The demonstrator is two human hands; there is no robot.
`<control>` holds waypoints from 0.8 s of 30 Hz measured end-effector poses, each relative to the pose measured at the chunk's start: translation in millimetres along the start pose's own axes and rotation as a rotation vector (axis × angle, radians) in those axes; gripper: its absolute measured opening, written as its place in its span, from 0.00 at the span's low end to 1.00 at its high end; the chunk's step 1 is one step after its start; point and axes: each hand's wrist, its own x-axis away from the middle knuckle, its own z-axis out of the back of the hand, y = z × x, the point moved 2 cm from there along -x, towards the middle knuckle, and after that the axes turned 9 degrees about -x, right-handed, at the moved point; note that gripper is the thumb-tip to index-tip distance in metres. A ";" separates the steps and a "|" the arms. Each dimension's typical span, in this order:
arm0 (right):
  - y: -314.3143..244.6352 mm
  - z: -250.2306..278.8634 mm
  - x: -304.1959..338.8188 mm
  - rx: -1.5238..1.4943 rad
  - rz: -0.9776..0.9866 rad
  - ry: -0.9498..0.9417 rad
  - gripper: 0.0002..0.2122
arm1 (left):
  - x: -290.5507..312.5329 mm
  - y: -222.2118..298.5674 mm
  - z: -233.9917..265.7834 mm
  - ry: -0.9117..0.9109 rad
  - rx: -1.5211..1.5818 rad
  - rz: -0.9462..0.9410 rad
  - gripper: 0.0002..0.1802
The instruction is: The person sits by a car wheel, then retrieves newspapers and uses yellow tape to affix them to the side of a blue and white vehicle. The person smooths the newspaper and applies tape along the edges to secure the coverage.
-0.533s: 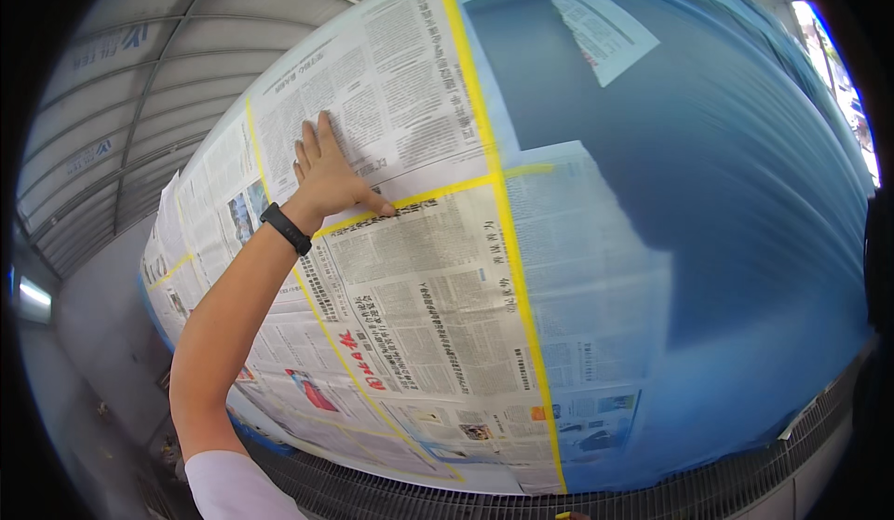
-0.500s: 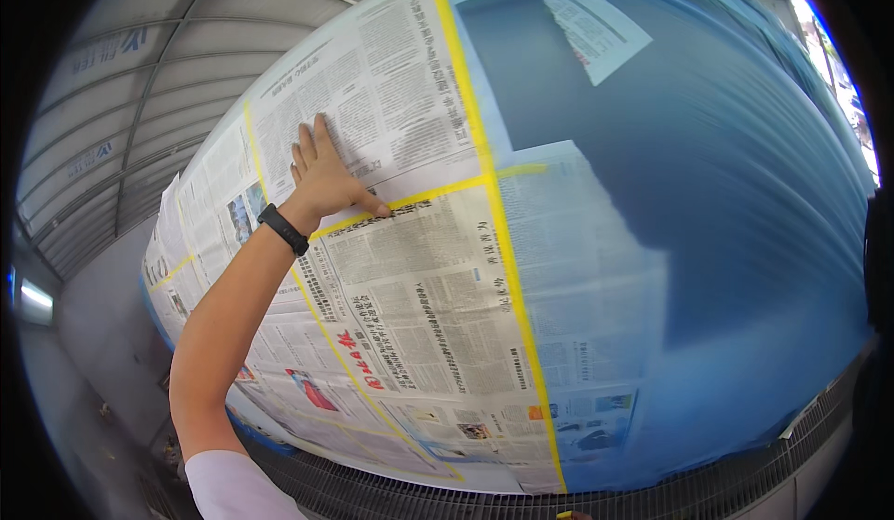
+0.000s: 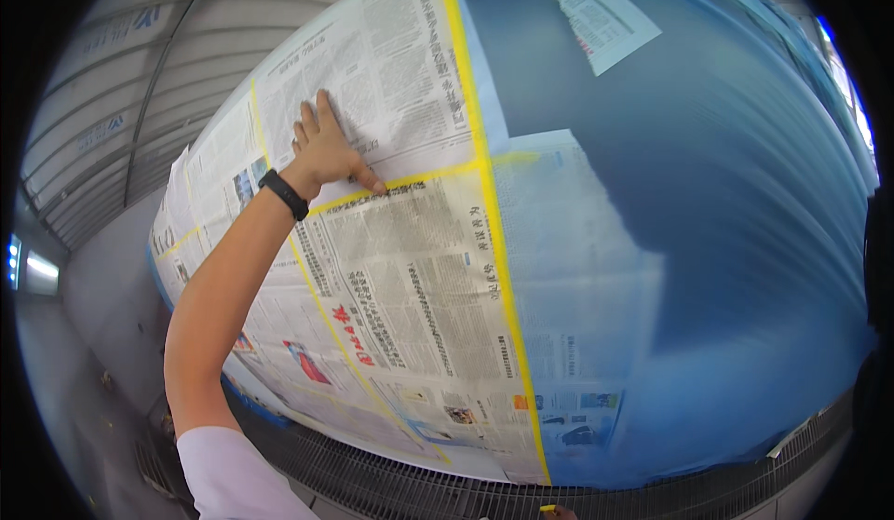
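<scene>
My left hand (image 3: 326,153) lies flat with fingers spread on the upper newspaper sheet (image 3: 396,82). Its thumb rests by the crosswise strip of yellow tape (image 3: 442,177), where that sheet meets the lower newspaper sheet (image 3: 400,269). A black band circles the wrist. Another long yellow tape (image 3: 510,320) runs down the papers' right edge, beside blue translucent film (image 3: 736,399). Only a sliver of my right hand (image 3: 562,513) shows at the bottom edge, a short bit of yellow tape at its fingers; the rest is out of view.
Newspapers and film cover a large bulging body. A torn paper piece (image 3: 610,27) shows on the film's upper part. Dark floor grating (image 3: 363,469) runs below. A ribbed panel ceiling (image 3: 121,82) and a lit lamp (image 3: 42,273) are at left.
My view has shifted slightly, so the covered body and left arm sit a little differently in it. The left hand keeps its place on the newspaper.
</scene>
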 end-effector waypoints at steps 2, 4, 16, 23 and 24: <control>4.0 0.2 3.5 0.024 0.023 -0.017 0.19 | -0.5 1.1 0.0 0.014 -0.001 -0.027 0.99; 4.2 2.7 2.6 0.075 0.068 -0.054 0.20 | -2.1 3.9 1.6 0.039 0.005 -0.052 0.99; -295.0 -32.3 12.8 0.342 0.088 -0.535 0.10 | 30.6 -19.4 -31.0 0.300 0.098 -0.268 0.83; -590.0 -28.0 -22.0 0.747 1.057 0.134 0.33 | 78.9 -40.0 -77.2 0.664 0.104 -0.779 0.45; -624.5 -40.5 -31.9 0.874 1.087 0.311 0.36 | 85.2 -43.7 -82.6 0.667 0.103 -0.813 0.41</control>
